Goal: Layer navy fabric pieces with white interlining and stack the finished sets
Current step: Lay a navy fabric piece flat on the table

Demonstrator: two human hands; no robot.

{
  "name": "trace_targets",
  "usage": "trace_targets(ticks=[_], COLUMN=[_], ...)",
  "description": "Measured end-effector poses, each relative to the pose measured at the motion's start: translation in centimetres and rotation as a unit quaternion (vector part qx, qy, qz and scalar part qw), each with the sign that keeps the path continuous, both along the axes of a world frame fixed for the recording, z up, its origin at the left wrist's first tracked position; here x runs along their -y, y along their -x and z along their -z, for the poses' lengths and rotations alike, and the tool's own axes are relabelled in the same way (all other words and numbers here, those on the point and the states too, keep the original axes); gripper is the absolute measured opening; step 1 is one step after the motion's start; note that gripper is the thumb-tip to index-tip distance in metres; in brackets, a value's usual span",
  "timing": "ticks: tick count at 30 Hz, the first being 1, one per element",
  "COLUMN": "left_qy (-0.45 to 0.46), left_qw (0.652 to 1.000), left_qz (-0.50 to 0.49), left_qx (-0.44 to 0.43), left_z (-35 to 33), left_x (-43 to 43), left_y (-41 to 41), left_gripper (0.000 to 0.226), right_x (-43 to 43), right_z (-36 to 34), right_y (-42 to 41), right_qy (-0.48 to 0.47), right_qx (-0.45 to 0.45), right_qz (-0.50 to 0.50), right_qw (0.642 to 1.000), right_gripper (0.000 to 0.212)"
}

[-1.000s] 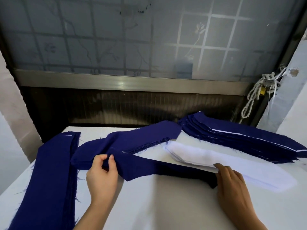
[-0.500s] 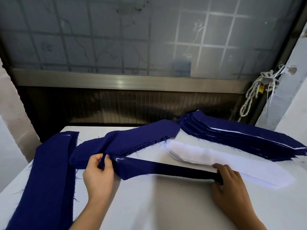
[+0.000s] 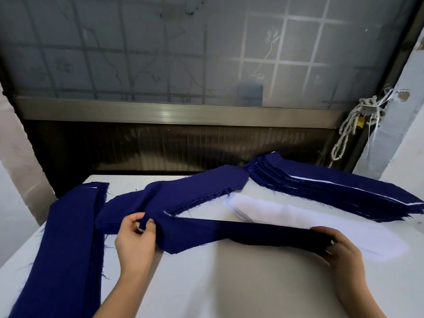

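The left hand (image 3: 135, 239) is pinching one end of a long navy fabric strip (image 3: 229, 232), the right hand (image 3: 341, 251) is gripping the other. The strip is stretching between them, low over the white table (image 3: 229, 285). Just behind it, a pile of white interlining pieces (image 3: 286, 214) is lying flat. Farther right, a layered navy-and-white stack (image 3: 344, 189) is sitting, and unlayered navy fabric pieces (image 3: 183, 193) are waiting at centre.

White worktop (image 3: 229, 283) carries a navy fabric pile (image 3: 64, 249) at left, a second navy pile (image 3: 183, 191) centre-rear, white interlining (image 3: 275, 212) at right, and a layered stack (image 3: 332, 189) far right.
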State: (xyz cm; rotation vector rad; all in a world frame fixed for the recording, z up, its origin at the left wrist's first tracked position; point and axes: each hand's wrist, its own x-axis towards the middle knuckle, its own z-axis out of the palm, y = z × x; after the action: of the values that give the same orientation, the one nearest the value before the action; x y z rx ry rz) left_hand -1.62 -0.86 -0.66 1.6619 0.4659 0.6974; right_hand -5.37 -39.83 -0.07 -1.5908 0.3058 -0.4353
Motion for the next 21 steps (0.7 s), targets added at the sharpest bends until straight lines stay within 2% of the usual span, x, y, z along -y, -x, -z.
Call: trace_targets(ticks=[2, 4, 7, 10, 13, 18, 21], left_qy=[0.005, 0.013, 0.019, 0.014, 0.016, 0.016, 0.004], left_qw=[1.0, 1.0, 1.0, 1.0, 0.999, 0.999, 1.0], left_qz=[0.006, 0.014, 0.021, 0.02, 0.015, 0.005, 0.009], left_qx=[0.004, 0.008, 0.013, 0.016, 0.025, 0.033, 0.008], left_z=[0.0, 0.1, 0.2, 0.1, 0.1, 0.2, 0.4], left_x=[0.0, 0.0, 0.0, 0.0, 0.0, 0.0, -0.1], left_y=[0.0, 0.0, -0.1, -0.1, -0.1, 0.0, -0.1], left_gripper=[0.018, 0.017, 0.017, 0.016, 0.016, 0.021, 0.018], right_x=[-0.2, -0.5, -1.0, -0.9, -0.8, -0.4, 0.1], right_z=[0.0, 0.2, 0.2, 0.1, 0.1, 0.7, 0.9], right_y=[0.2, 0.2, 0.1, 0.2, 0.3, 0.2, 0.0], right_qy=[0.046, 0.113, 0.185, 0.169, 0.161, 0.126, 0.127], right_qx=[-0.009, -0.011, -0.014, -0.007, 0.001, 0.0, -0.023], right_qz=[-0.013, -0.004, 0.045, 0.079, 0.109, 0.215, 0.253], right_qw=[0.999, 0.994, 0.982, 0.982, 0.981, 0.968, 0.959], right_gripper=[0.063, 0.068, 0.046, 0.028, 0.021, 0.008, 0.01])
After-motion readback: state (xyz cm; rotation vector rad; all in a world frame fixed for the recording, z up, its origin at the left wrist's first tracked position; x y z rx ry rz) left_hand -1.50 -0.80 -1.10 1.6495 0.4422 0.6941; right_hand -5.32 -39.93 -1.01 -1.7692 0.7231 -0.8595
